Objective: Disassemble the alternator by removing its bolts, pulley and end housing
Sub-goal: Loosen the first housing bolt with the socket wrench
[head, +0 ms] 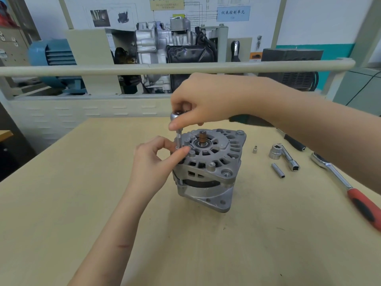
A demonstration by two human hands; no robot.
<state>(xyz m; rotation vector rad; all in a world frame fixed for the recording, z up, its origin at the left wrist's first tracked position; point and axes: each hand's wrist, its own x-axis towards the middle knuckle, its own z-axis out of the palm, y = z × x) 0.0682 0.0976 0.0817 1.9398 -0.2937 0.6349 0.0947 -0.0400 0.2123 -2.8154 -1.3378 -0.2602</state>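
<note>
Automotive training workshop: cutaway engine [165, 44] on a display stand against a wiring-diagram board [185, 11], blue electric motor [53, 52] alongside, ratchet wrench [346, 182] and loose sockets [277, 170] scattered over a pale wooden surface [82, 182].

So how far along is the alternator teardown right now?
Done: little that shows; no pulley is visible on the alternator, only a bare shaft stub on top. In hand: the right hand holds a ratchet upright on a housing bolt while the left hand pinches its socket. Left: the end housing is still seated.
</note>
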